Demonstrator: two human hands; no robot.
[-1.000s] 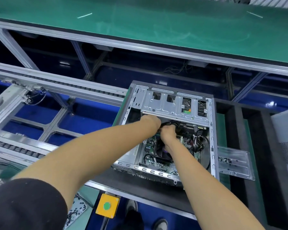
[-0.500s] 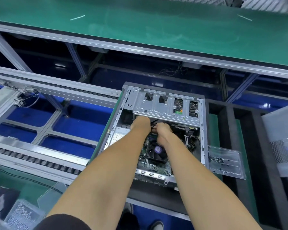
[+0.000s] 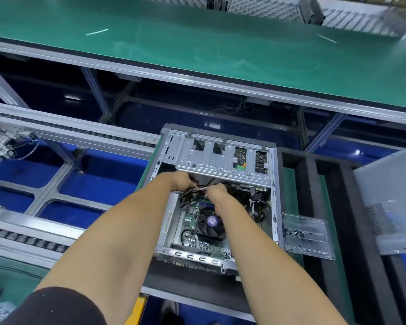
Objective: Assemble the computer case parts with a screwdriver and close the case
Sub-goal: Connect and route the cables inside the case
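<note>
Open computer case [image 3: 223, 160] lies on a black tray; left hand [image 3: 182, 181] and right hand [image 3: 217, 191] pinch a soft cable bundle [image 3: 198, 190] inside. Case likely heavy, sharp-edged; lift by frame.

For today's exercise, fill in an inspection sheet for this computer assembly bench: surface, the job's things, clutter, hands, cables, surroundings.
Surface: black foam pallet carries the case.
Job's things: open computer case, drive cage at its far end, CPU fan on the motherboard; side panel off, to the right; no screwdriver seen.
Clutter: clear tray of screws beside the case.
Hands: left hand and right hand grip a cable bundle.
Cables: black wires loose inside.
Surroundings: green bench top, roller conveyor.
</note>
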